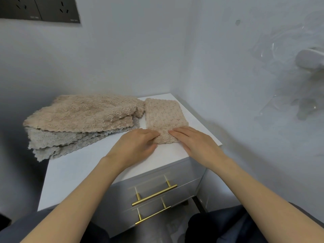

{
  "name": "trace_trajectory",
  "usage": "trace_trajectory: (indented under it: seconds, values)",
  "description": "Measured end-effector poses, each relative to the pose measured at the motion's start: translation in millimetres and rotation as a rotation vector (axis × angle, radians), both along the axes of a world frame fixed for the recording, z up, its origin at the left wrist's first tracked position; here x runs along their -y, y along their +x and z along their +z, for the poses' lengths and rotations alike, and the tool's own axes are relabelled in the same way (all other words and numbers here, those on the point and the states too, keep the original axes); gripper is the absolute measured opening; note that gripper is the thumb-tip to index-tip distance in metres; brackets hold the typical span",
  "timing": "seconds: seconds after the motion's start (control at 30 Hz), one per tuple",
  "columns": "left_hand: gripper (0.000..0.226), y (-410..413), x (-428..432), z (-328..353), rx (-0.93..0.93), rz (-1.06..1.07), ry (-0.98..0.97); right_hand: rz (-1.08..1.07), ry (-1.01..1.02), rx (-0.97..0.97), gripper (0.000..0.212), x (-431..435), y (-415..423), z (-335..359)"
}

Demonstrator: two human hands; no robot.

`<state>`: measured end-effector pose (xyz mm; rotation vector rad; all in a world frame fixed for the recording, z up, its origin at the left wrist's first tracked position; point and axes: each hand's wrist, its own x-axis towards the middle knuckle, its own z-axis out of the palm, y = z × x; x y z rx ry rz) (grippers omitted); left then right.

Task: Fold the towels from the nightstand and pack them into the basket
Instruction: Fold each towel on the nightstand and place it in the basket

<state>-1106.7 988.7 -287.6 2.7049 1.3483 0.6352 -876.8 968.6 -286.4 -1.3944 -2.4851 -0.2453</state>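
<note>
Facing: grey glossy drawers (157, 179) just under me, with two brass bar handles (154, 194).
Surface: white, smooth and flat (78, 172); it carries all the cloth.
Left grip: (138, 144) curled over the near left corner of the towel (164, 116), thumb at the hem; clamped on it, as best I can tell.
Right grip: (191, 139) spread flat, fingers straight, pressing the near right corner.
Towel: a beige, nubbly, soft narrow rectangle with a scalloped hem, already folded, lying on the right of the surface.
Axis: its long side runs away from me, so both grips sit on the near short end and the rest lies straight ahead.
Next: I judge one more fold, near end carried over to the far end; the left grip, already clamped, is better placed to lift it.
Pile: (78, 120) fluffy unfolded towels, beige over grey, just left of the towel and touching its far left edge, overhanging the surface on the left.
Far: a plain pale wall (131, 50) with dark sockets (38, 9) at top left.
Basket: not in view.
</note>
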Motion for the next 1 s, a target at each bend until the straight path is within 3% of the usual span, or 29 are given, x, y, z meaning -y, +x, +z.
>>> trace_trajectory:
  seconds: [0.17, 0.33, 0.53, 0.77, 0.9, 1.0]
  values:
    - [0.032, -1, -3, -3, 0.039, 0.057, -0.001, -0.143, -0.069, -0.035, 0.043, -8, 9, -3]
    - [0.023, 2, -4, 2, 0.323, 0.177, -0.161, -0.213, -0.231, -0.436, 0.029, -12, 9, 3]
    - [0.03, 4, -2, 4, 0.429, 0.27, -0.285, -0.301, -0.372, -0.701, 0.016, -10, 9, 13]
    - [0.036, 6, -1, 2, 0.478, 0.366, -0.313, -0.43, -0.476, -0.676, 0.011, -11, 8, 14]
    - [0.033, 9, 2, 0, 0.457, 0.41, -0.259, -0.484, -0.317, -0.619, 0.017, -13, 0, 7]
    - [0.028, 11, 1, -1, 0.458, 0.443, -0.25, -0.519, -0.155, -0.47, 0.023, -11, -6, 4]
